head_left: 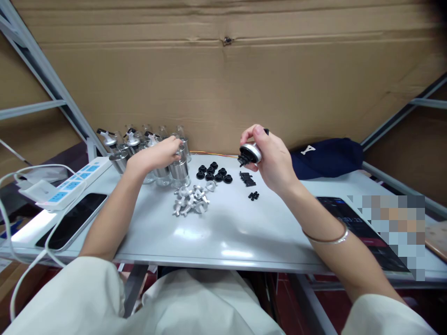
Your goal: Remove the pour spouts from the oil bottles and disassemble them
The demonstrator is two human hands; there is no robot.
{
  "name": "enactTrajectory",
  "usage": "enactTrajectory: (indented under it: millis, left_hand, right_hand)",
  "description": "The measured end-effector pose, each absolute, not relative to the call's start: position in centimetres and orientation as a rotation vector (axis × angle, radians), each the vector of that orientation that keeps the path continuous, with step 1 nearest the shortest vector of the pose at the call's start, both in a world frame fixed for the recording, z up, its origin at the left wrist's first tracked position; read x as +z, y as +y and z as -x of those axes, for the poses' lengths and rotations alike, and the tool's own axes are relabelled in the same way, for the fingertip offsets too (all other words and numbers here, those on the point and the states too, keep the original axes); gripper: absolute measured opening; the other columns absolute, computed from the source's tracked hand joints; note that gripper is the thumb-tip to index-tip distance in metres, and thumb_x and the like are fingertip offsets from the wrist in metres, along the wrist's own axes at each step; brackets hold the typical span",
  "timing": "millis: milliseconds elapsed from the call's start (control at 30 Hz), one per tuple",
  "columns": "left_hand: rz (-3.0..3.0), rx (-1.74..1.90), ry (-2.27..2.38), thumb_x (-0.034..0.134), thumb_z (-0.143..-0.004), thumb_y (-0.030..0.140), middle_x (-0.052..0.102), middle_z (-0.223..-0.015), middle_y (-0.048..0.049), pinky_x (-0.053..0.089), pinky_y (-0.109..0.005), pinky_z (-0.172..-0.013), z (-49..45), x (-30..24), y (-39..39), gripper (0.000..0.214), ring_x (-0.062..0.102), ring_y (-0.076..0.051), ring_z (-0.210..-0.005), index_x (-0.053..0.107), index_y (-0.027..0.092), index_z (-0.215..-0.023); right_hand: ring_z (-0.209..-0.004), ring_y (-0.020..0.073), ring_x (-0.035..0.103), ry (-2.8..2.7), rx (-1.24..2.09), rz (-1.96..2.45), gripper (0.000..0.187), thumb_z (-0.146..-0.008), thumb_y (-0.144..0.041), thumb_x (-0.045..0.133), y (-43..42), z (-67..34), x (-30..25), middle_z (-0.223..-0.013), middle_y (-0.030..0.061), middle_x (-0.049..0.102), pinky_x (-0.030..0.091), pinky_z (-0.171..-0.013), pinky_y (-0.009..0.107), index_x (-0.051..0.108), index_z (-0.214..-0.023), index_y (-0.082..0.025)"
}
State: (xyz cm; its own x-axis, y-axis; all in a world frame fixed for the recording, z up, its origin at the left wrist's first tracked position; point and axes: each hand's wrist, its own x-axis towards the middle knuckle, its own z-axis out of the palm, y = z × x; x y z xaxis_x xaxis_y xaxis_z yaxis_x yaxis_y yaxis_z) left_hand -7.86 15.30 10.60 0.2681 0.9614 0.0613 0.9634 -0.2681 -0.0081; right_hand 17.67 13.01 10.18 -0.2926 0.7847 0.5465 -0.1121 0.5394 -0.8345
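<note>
My left hand [165,154] is at the top of a steel-sleeved glass bottle [179,173], its fingers and thumb closed about the upper part. In my right hand [270,156], raised above the table, is a pourer lid [250,152] with a silver rim and a black ribbed stopper, tilted to the left. More such bottles stand to the left, and several carry white-and-black pourer lids [132,138]. Between my hands lie black ribbed stoppers [209,177], black levers [247,179] and small black pieces [253,196]. Nearer me is a pile of silver lid parts [190,200].
A power strip [75,182] with white cables and a dark phone [75,221] lie at the left. At the right are a tablet-like screen [363,232] showing a timer and a navy cloth item [326,158]. Cardboard [223,93] walls the back; metal posts flank the table.
</note>
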Motion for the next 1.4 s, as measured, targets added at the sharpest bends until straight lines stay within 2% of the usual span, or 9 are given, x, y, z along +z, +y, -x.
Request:
enactTrajectory:
  millis: [200,333,533,667,800,933,1067,1200,1400]
  left_hand:
    - [2.607,-0.409,-1.415,0.035,-0.092,0.028,0.047,-0.117,-0.0118,0.038,-0.036,-0.095,4.5,11.1,12.2,0.034,0.047,-0.023,-0.110,0.045,0.014,-0.121]
    - [2.955,-0.223,-1.307,0.030,-0.094,0.037,0.053,-0.113,-0.0097,0.041,-0.031,-0.089,2.1,7.8,11.2,0.037,0.053,-0.020,-0.100,0.048,0.016,-0.118]
    - [2.903,-0.148,-1.350,0.035,-0.089,0.057,0.034,-0.142,-0.0189,0.028,-0.044,-0.105,1.5,0.9,11.9,0.061,0.034,-0.031,-0.131,0.041,0.013,-0.130]
    - [2.861,-0.225,-1.448,0.034,-0.091,0.052,0.036,-0.143,-0.0163,0.031,-0.044,-0.104,1.6,-0.1,11.8,0.056,0.037,-0.030,-0.129,0.038,0.015,-0.133]
    - [2.861,-0.248,-1.566,0.033,-0.092,0.046,0.046,-0.129,-0.0130,0.043,-0.040,-0.088,1.2,0.5,11.2,0.048,0.057,-0.026,-0.101,0.043,0.017,-0.129]
    - [2.878,-0.288,-1.633,0.037,-0.090,0.041,0.050,-0.116,-0.0098,0.045,-0.038,-0.082,1.0,0.7,11.0,0.040,0.059,-0.022,-0.087,0.048,0.018,-0.122]
    - [2.932,-0.412,-1.633,0.039,-0.090,0.037,0.054,-0.105,-0.0064,0.044,-0.035,-0.083,1.4,0.5,11.2,0.029,0.057,-0.020,-0.089,0.054,0.019,-0.107]
    - [2.827,-0.530,-1.503,0.043,-0.088,0.034,0.056,-0.103,-0.0082,0.037,-0.044,-0.094,1.0,0.4,10.8,0.024,0.051,-0.024,-0.103,0.055,0.017,-0.098]
    - [2.866,-1.216,-1.536,0.050,-0.083,0.028,0.049,-0.107,-0.0092,0.046,-0.033,-0.078,-1.8,-0.1,8.4,0.042,0.051,-0.017,-0.087,0.035,0.018,-0.121]
  right_hand:
    - [-0.043,0.0055,0.032,-1.634,0.959,0.568,0.043,-0.083,-0.061,0.044,12.8,-17.6,10.2,-0.058,-0.0044,0.035,0.026,-0.037,0.021,0.045,-0.069,-0.021]
    - [-0.040,0.0048,0.032,-1.646,0.961,0.629,0.044,-0.081,-0.062,0.047,12.8,-17.2,9.3,-0.054,-0.0059,0.036,0.025,-0.036,0.020,0.043,-0.067,-0.020]
    - [-0.041,0.0061,0.040,-1.886,0.910,0.848,0.047,-0.077,-0.063,0.050,14.0,-17.5,5.4,-0.051,-0.0058,0.043,0.032,-0.041,0.021,0.040,-0.064,-0.019]
    - [-0.043,0.0079,0.044,-1.876,0.865,0.991,0.043,-0.080,-0.060,0.046,15.2,-18.4,3.0,-0.052,-0.0050,0.045,0.034,-0.045,0.022,0.041,-0.066,-0.019]
    - [-0.044,0.0085,0.043,-1.917,0.875,1.080,0.042,-0.081,-0.058,0.044,15.5,-18.8,1.8,-0.052,-0.0048,0.045,0.034,-0.047,0.022,0.039,-0.065,-0.020]
    - [-0.046,0.0087,0.038,-2.084,0.834,1.106,0.041,-0.083,-0.055,0.042,15.0,-18.6,1.2,-0.049,-0.0056,0.038,0.029,-0.048,0.022,0.038,-0.061,-0.020]
    - [-0.049,0.0074,0.025,-2.244,0.655,1.104,0.043,-0.080,-0.049,0.048,14.6,-18.3,0.7,-0.049,-0.0068,0.026,0.021,-0.048,0.023,0.028,-0.055,-0.020]
    - [-0.050,0.0072,0.022,-2.267,0.628,1.082,0.045,-0.080,-0.049,0.049,14.4,-18.3,0.8,-0.050,-0.0071,0.024,0.020,-0.048,0.023,0.025,-0.054,-0.020]
    - [-0.046,0.0071,0.026,-2.183,0.723,1.016,0.045,-0.082,-0.051,0.044,13.8,-19.0,1.8,-0.046,-0.0065,0.028,0.022,-0.046,0.022,0.036,-0.052,-0.019]
